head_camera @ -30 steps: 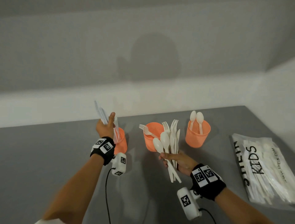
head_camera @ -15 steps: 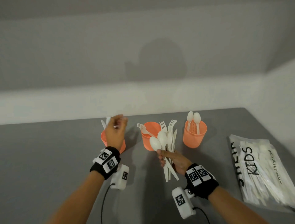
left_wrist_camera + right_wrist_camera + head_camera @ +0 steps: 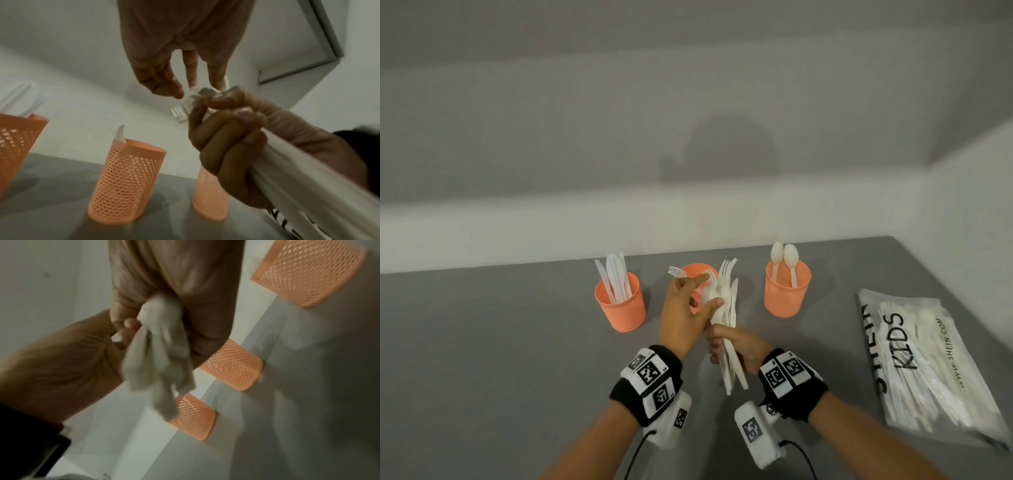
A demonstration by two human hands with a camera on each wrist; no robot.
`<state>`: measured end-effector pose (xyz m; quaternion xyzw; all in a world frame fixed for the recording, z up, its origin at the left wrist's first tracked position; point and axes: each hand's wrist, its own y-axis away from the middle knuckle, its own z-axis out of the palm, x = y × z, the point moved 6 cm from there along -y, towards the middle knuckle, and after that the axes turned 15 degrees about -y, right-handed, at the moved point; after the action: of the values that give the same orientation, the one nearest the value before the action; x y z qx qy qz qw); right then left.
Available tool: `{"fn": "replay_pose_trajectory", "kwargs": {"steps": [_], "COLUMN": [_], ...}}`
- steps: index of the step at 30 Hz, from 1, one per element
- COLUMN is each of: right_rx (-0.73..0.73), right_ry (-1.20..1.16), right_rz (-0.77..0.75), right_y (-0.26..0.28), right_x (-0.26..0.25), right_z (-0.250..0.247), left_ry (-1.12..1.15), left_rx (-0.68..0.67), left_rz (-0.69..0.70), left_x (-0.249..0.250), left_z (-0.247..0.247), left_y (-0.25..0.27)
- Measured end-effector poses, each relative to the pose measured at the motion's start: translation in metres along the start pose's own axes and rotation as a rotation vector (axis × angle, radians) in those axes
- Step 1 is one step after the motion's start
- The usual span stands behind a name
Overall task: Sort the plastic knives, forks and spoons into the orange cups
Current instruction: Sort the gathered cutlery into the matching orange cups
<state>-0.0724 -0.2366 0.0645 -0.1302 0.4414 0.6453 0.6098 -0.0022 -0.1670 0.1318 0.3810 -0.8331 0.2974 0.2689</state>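
Right hand (image 3: 736,349) grips cutlery bundle (image 3: 727,329); left hand (image 3: 685,315) seemingly pinching it.

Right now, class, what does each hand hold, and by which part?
The right hand grips a bundle of white plastic cutlery by the handles. The left hand pinches a spoon bowl at the bundle's top.
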Motion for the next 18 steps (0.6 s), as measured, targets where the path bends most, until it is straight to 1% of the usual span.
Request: {"fn": "replay_pose_trajectory", "kwargs": {"steps": [1, 2, 3, 5, 7, 9, 11, 12, 14, 16, 17, 18], "right_rx": [0.0, -0.01, -0.033, -0.113, -0.192, -0.261, -0.235, -0.183, -0.03, 0.112, 0.15, 0.173], "right_ry": [-0.002, -0.002, 0.001, 0.0, -0.014, 0.009, 0.051, 0.076, 0.151, 0.326, 0.393, 0.419], "right_rz": [0.02, 0.04, 0.056, 0.098, 0.134, 0.174, 0.153, 0.119, -0.035, -0.211, -0.256, -0.297], "right_y": [0.001, 0.002, 0.003, 0.007, 0.011, 0.014, 0.015, 0.014, 0.007, 0.001, 0.001, 0.001], "right_x": [0.001, 0.001, 0.001, 0.002, 0.003, 0.008, 0.007, 0.006, 0.0, -0.007, -0.009, -0.009], "right_z": [0.002, 0.004, 0.007, 0.015, 0.021, 0.022, 0.022, 0.02, 0.011, 0.002, 0.002, 0.003], "left_ry": [0.036, 0.115, 0.22, 0.439, 0.626, 0.713, 0.704, 0.698, 0.694, 0.616, 0.578, 0.557], "left_rx": [0.014, -0.004, -0.061, -0.254, -0.429, -0.496, -0.471, -0.432, -0.31, -0.157, -0.1, -0.073], "left_rz": [-0.033, -0.099, -0.174, -0.278, -0.297, -0.337, -0.378, -0.397, -0.402, -0.396, -0.386, -0.372], "left_x": [0.0, -0.004, -0.007, -0.008, -0.005, -0.003, -0.001, 0.0, 0.003, 0.001, 0.001, 0.001], "left_z": [0.001, 0.004, 0.01, 0.024, 0.034, 0.037, 0.038, 0.038, 0.036, 0.032, 0.03, 0.03], "left_y": [0.001, 0.002, 0.003, 0.008, 0.013, 0.018, 0.02, 0.018, 0.013, 0.007, 0.006, 0.006]}}
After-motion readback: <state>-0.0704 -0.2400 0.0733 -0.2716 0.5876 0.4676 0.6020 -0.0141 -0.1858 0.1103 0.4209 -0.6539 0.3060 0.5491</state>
